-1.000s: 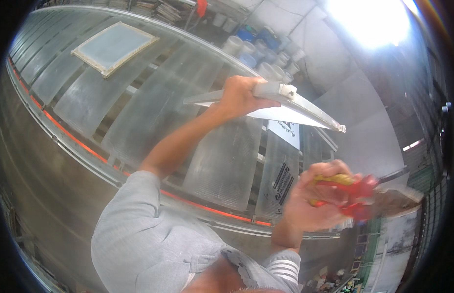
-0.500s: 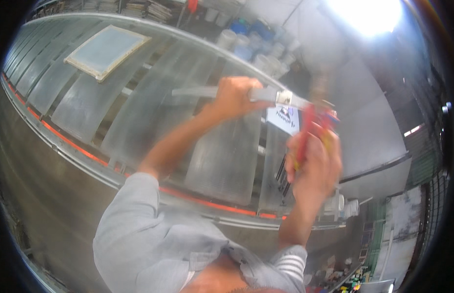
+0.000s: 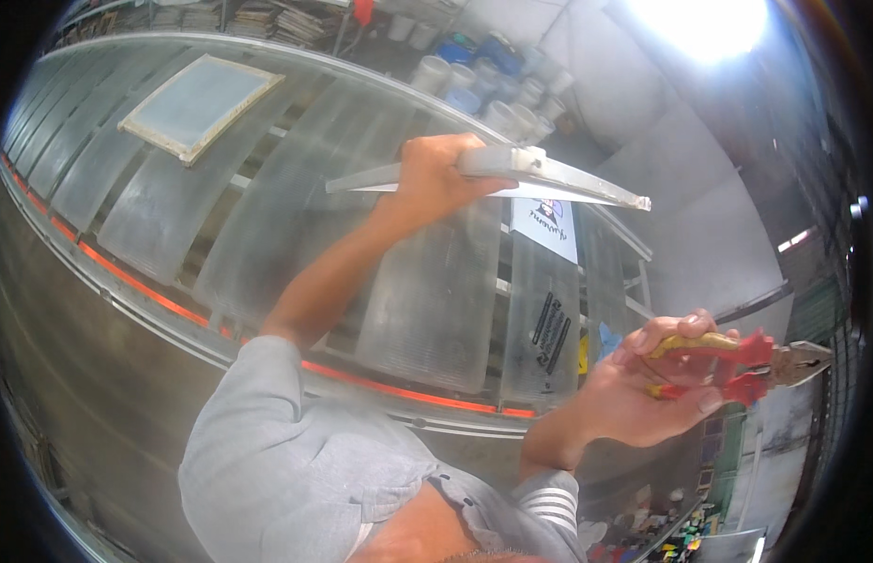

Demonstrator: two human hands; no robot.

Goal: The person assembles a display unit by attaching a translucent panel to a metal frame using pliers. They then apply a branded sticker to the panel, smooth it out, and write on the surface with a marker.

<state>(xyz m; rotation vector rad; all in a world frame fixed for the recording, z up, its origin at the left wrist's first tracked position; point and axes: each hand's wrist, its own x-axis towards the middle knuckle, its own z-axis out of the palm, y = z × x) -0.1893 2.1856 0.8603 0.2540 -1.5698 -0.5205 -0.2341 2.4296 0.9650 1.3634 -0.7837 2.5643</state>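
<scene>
My left hand point(image 3: 441, 183) is wrapped round a pale flat frame point(image 3: 577, 176), held up above the long table and seen nearly edge-on. One end of it points left, the other right, and its face is mostly hidden. Off to the right, clear of the frame, my right hand point(image 3: 643, 399) grips combination pliers point(image 3: 751, 368) with red and yellow handles. Their metal jaws point right and the handles stand a little apart. Below the frame's right part lies a white sheet point(image 3: 555, 239) with a dark printed design, partly covered by the frame.
The long table point(image 3: 427, 319) has translucent panels with gaps between them and an orange strip along its near edge. Another framed screen point(image 3: 200, 105) lies at its far left. White and blue buckets point(image 3: 497, 84) stand beyond. Black markings point(image 3: 551, 333) show on a right-hand panel.
My right hand has swung the pliers from the frame's right end down and to the right, jaws turning from upward to rightward. The frame's right end now shows, tilted slightly in my left hand.
</scene>
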